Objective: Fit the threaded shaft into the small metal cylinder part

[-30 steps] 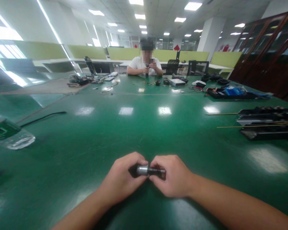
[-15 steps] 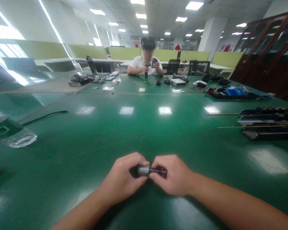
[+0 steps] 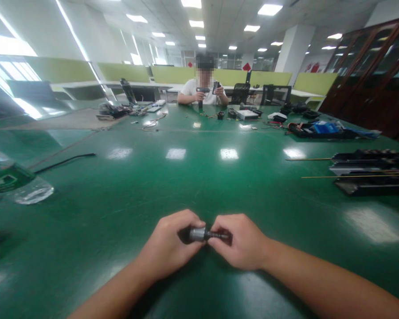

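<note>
Close to the table's near side, my left hand [image 3: 168,241] is closed round a small silver cylinder [image 3: 197,234], thumb and fingers on its two sides. From its right end a thin, dark, ribbed shaft [image 3: 218,235] sticks out, pointing right. My right hand [image 3: 242,241] pinches round that shaft, thumb and forefinger near where it meets the cylinder. The two hands almost touch. The piece lies roughly level. Its left end is hidden in my left hand, and the shaft's tip is in shade inside my right hand. It looks like a small motor, but blur leaves this unsure.
A green table [image 3: 173,190] spreads ahead. At left lies a plastic bottle [image 3: 33,190] beside a black cable [image 3: 66,162]. Black rails [image 3: 372,184] with thin rods stand at right. Across the table, a person [image 3: 202,91] holds a dark tool among scattered parts.
The grip of both hands looks nearly the same, with the piece shifted very slightly. Across the table, the person's hands and tool have moved a little. The view has shifted slightly.
</note>
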Motion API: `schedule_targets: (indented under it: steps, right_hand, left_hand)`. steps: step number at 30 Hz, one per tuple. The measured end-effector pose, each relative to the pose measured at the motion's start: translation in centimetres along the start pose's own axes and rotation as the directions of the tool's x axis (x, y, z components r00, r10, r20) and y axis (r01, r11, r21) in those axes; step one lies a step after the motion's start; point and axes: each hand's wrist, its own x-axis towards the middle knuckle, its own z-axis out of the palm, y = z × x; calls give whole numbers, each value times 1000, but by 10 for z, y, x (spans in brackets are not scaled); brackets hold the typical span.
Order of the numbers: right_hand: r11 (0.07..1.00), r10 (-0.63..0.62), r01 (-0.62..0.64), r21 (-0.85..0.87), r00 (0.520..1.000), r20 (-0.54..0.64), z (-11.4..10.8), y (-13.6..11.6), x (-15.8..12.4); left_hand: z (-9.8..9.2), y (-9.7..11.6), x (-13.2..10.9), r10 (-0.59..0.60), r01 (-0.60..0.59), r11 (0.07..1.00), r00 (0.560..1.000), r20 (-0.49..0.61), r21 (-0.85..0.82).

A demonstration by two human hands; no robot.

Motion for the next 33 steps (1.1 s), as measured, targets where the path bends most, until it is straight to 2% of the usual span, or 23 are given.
schedule_targets:
  steps: [12, 33]
  right_hand:
    - [998, 61, -61, -17, 998, -10, 0, -1, 0]
    - [993, 113, -113, -26, 993, -19, -1, -2, 0]
  left_hand:
    - [-3, -1, 1, 9, -7, 999, 999, -31, 38]
    - [-9, -5, 2, 8, -7, 998, 1000, -23, 63]
